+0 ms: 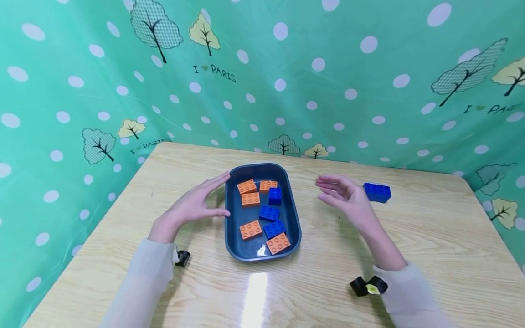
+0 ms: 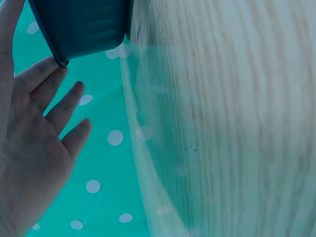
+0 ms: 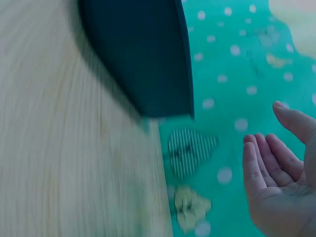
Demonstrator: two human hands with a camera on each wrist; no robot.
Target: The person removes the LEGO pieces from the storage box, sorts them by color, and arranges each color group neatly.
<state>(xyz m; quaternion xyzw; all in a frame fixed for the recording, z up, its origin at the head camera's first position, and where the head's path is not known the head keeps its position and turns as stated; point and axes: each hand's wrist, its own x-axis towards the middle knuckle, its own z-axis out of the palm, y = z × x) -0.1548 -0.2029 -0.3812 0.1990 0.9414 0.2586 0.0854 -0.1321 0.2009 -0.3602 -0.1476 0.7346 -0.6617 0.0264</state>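
A dark blue rectangular tray (image 1: 242,246) stands on the table with several orange building bricks (image 1: 250,199) and three blue building bricks (image 1: 269,213) inside. At its left side, my left hand (image 1: 193,207) touches the rim with extended fingertips and thumb, spread apart. In the left wrist view, the fingertips meet the tray's edge (image 2: 61,61). My right hand (image 1: 346,200) is held to the right of the tray, its fingers loosely bent and nothing in them. Just beyond that hand lies a single blue brick (image 1: 377,192) on the table.
The light wooden table (image 1: 197,291) runs back to a green dotted cloth (image 1: 254,105) printed with trees, which hangs behind and along the sides. Small black devices are strapped at both wrists, below the pale sleeves (image 1: 139,278).
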